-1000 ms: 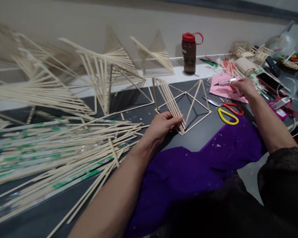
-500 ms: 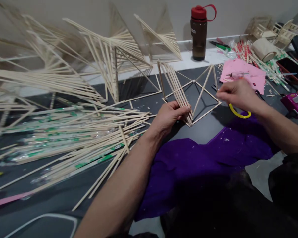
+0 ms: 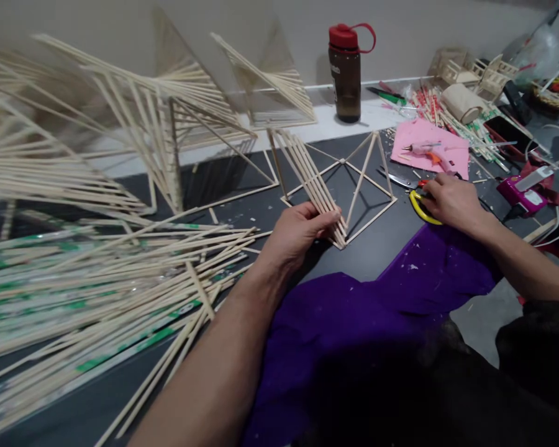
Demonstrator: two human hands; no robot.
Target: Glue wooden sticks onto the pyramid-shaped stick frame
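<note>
My left hand (image 3: 302, 230) is closed on the lower end of a slanted row of thin wooden sticks (image 3: 307, 174), thumb in front. These sticks belong to a small wooden stick frame (image 3: 371, 180) with triangular sides, standing on the dark table. To its right, my right hand (image 3: 454, 198) has its fingers curled at the handles of a pair of scissors (image 3: 422, 208), one loop yellow, with a red part beside it. The scissor blades point left toward the frame. Part of the handles is hidden under the fingers.
Many loose and wrapped chopsticks (image 3: 121, 285) cover the left. Larger stick structures (image 3: 190, 93) stand behind. A bottle (image 3: 345, 81) is by the wall. A glue gun (image 3: 431, 150) lies on pink sheet (image 3: 407, 133); a purple device (image 3: 524, 195) is far right. Purple cloth (image 3: 335, 323) hangs over my lap.
My right hand has moved from beside the frame down and right onto the scissors' handles. My left hand keeps its hold on the sticks. The view has turned slightly right.
</note>
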